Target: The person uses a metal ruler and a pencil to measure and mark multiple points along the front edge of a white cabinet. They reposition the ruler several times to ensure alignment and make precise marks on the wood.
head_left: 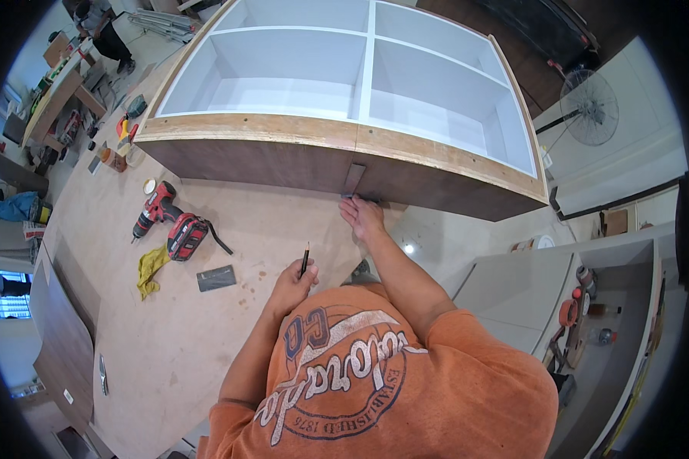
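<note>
A pencil [306, 260] stands point up in my left hand [294, 286], its fingers closed around it, above the table. Farther forward, my right hand [365, 217] is closed at the lower edge of the cabinet's [268, 157] brown side. It holds what looks like a small try square [354, 179]; the narrow blade lies against the brown panel, and the fingers partly hide the dark bar at its foot. The cabinet has white compartments facing up and raw wood edges.
Left on the table [153, 344] are a red cordless drill [168, 218], a yellow cloth [151, 271], a dark flat plate [217, 278] and a utility knife [103, 375]. A bottle [112, 159] stands beyond. Shelving [612, 306] and a fan [589, 107] are right; a person [103, 30] is far left.
</note>
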Demonstrator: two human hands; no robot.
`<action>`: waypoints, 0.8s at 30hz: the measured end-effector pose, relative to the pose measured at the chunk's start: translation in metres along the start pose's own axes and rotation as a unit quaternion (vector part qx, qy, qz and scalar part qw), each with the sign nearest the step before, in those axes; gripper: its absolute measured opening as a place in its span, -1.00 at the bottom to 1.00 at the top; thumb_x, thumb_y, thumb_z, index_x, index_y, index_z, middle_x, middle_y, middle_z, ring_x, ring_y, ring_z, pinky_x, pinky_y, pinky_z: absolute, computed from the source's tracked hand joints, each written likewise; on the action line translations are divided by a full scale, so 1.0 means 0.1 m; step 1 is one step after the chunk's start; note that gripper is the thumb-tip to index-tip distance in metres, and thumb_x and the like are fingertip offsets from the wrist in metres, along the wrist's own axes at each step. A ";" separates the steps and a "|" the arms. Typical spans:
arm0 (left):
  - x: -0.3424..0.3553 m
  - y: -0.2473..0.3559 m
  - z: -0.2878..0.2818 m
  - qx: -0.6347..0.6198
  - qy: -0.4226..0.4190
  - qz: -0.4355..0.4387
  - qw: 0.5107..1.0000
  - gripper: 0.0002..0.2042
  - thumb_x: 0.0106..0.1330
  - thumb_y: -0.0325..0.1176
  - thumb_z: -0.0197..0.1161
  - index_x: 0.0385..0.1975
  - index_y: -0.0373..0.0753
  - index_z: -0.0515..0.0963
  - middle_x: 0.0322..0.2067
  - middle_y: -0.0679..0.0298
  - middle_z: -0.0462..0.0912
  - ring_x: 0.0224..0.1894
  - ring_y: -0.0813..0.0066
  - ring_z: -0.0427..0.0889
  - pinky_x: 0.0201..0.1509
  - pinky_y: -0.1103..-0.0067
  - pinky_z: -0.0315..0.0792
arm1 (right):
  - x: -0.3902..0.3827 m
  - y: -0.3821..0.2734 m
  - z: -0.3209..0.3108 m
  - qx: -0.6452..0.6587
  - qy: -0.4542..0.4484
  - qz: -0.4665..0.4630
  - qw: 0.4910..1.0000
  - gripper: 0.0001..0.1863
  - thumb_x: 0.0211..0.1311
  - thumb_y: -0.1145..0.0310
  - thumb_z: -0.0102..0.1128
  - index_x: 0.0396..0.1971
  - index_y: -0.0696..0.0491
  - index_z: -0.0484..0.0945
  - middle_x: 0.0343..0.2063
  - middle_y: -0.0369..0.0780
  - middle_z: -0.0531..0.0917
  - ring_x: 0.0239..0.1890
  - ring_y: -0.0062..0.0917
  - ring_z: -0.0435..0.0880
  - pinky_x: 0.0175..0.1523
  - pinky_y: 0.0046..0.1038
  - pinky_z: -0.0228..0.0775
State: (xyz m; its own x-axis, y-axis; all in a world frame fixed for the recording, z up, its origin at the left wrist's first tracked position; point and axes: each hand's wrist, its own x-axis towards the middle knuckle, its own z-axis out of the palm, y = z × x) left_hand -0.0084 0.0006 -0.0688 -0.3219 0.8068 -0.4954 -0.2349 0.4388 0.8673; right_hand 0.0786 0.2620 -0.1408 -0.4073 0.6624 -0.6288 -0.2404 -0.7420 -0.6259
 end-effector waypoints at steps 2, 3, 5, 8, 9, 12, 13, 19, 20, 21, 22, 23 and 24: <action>0.01 0.00 0.00 0.004 -0.001 0.001 1.000 -0.46 0.48 -0.05 0.22 0.20 -0.40 0.41 -0.38 0.28 0.63 -0.48 0.64 0.45 -0.40 0.63 0.36 | 0.01 0.00 -0.02 -0.001 -0.004 -0.008 1.000 -0.72 0.40 0.36 0.23 -0.03 0.20 0.48 -0.09 -0.08 0.68 -0.04 -0.28 0.72 0.05 -0.25 0.64; 0.02 0.00 0.01 0.008 -0.002 0.002 1.000 -0.47 0.48 -0.05 0.21 0.20 -0.40 0.41 -0.38 0.28 0.63 -0.48 0.64 0.45 -0.40 0.63 0.36 | 0.01 -0.01 -0.03 -0.021 -0.017 -0.008 1.000 -0.70 0.35 0.33 0.31 -0.06 0.17 0.51 -0.12 -0.13 0.69 -0.06 -0.33 0.72 0.04 -0.29 0.63; 0.02 0.00 0.00 0.010 -0.002 0.001 1.000 -0.46 0.48 -0.05 0.22 0.20 -0.40 0.41 -0.38 0.28 0.63 -0.48 0.64 0.45 -0.40 0.64 0.36 | -0.03 -0.01 0.03 -0.041 -0.031 -0.007 0.999 -0.69 0.31 0.31 0.39 -0.08 0.15 0.54 -0.16 -0.18 0.71 -0.09 -0.37 0.72 0.03 -0.32 0.62; 0.01 0.00 -0.01 0.011 -0.002 0.001 1.000 -0.46 0.48 -0.04 0.22 0.21 -0.40 0.41 -0.38 0.28 0.63 -0.49 0.64 0.45 -0.41 0.64 0.36 | -0.18 -0.06 0.23 -0.071 0.004 -0.004 0.997 -0.61 0.23 0.19 0.49 -0.08 0.07 0.56 -0.13 -0.23 0.68 -0.09 -0.42 0.70 0.02 -0.35 0.57; 0.01 0.00 0.00 0.013 -0.004 0.002 1.000 -0.45 0.48 -0.04 0.22 0.21 -0.40 0.41 -0.38 0.27 0.63 -0.49 0.64 0.45 -0.42 0.64 0.36 | -0.19 -0.07 0.25 -0.070 0.017 -0.008 0.997 -0.56 0.18 0.17 0.54 -0.08 0.07 0.56 -0.15 -0.24 0.68 -0.11 -0.43 0.70 -0.01 -0.36 0.58; 0.01 0.01 0.01 0.003 -0.003 -0.003 1.000 -0.46 0.48 -0.04 0.22 0.20 -0.41 0.41 -0.38 0.27 0.63 -0.50 0.64 0.45 -0.43 0.64 0.36 | -0.18 -0.09 0.24 -0.074 0.036 -0.012 0.996 -0.52 0.13 0.14 0.58 -0.09 0.07 0.56 -0.17 -0.25 0.68 -0.15 -0.44 0.70 -0.06 -0.37 0.59; 0.01 0.02 0.01 0.004 -0.005 -0.003 1.000 -0.46 0.48 -0.04 0.22 0.20 -0.41 0.41 -0.38 0.27 0.63 -0.50 0.64 0.45 -0.43 0.64 0.36 | -0.17 -0.09 0.22 -0.081 0.042 -0.012 0.996 -0.52 0.14 0.14 0.58 -0.10 0.08 0.56 -0.17 -0.24 0.67 -0.16 -0.44 0.70 -0.09 -0.38 0.59; 0.11 0.02 -0.02 0.037 -0.007 -0.008 0.999 -0.53 0.53 -0.09 0.14 0.18 -0.39 0.43 -0.39 0.28 0.62 -0.51 0.65 0.43 -0.43 0.63 0.36 | -0.23 -0.08 0.26 -0.090 0.042 -0.022 0.995 -0.52 0.16 0.10 0.56 -0.14 0.14 0.58 -0.23 -0.22 0.67 -0.23 -0.46 0.71 -0.18 -0.42 0.61; 0.15 0.05 0.00 0.037 -0.008 -0.007 0.999 -0.58 0.56 -0.11 0.09 0.14 -0.37 0.43 -0.40 0.29 0.60 -0.57 0.65 0.41 -0.50 0.64 0.36 | -0.21 -0.07 0.26 -0.091 0.043 -0.022 0.995 -0.52 0.16 0.10 0.56 -0.14 0.14 0.58 -0.23 -0.22 0.67 -0.23 -0.46 0.71 -0.18 -0.42 0.61; 0.19 0.07 0.02 0.037 -0.009 -0.006 0.999 -0.63 0.59 -0.14 0.03 0.11 -0.35 0.44 -0.41 0.29 0.57 -0.63 0.65 0.39 -0.56 0.64 0.35 | -0.19 -0.07 0.25 -0.090 0.047 -0.026 0.995 -0.52 0.17 0.09 0.55 -0.14 0.14 0.58 -0.23 -0.22 0.67 -0.25 -0.46 0.71 -0.19 -0.43 0.61; 0.24 0.10 0.03 0.036 -0.010 -0.008 0.999 -0.63 0.59 -0.14 0.03 0.11 -0.35 0.44 -0.41 0.29 0.57 -0.63 0.65 0.39 -0.56 0.64 0.35 | -0.17 -0.06 0.24 -0.089 0.051 -0.031 0.994 -0.51 0.17 0.08 0.55 -0.13 0.15 0.58 -0.24 -0.22 0.67 -0.28 -0.46 0.71 -0.21 -0.43 0.61; 0.28 0.12 0.03 0.002 -0.013 -0.021 1.000 -0.65 0.59 -0.18 0.02 0.08 -0.36 0.45 -0.41 0.29 0.57 -0.64 0.63 0.39 -0.56 0.63 0.37 | -0.17 -0.06 0.25 -0.090 0.051 -0.028 0.994 -0.51 0.17 0.08 0.55 -0.13 0.15 0.58 -0.24 -0.22 0.67 -0.28 -0.46 0.71 -0.21 -0.43 0.61; 0.32 0.15 0.03 -0.032 -0.017 -0.034 0.999 -0.68 0.58 -0.21 0.01 0.05 -0.37 0.45 -0.41 0.29 0.56 -0.66 0.61 0.39 -0.56 0.61 0.38 | -0.17 -0.06 0.26 -0.078 0.050 -0.033 0.995 -0.56 0.18 0.14 0.55 -0.19 0.17 0.59 -0.28 -0.19 0.67 -0.32 -0.46 0.71 -0.29 -0.46 0.59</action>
State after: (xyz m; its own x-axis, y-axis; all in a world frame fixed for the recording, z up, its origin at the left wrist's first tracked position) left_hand -0.0192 0.0344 -0.0716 -0.2717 0.7895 -0.5503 -0.3133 0.4682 0.8263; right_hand 0.0642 0.2523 -0.1144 -0.3042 0.7214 -0.6222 -0.1208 -0.6770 -0.7260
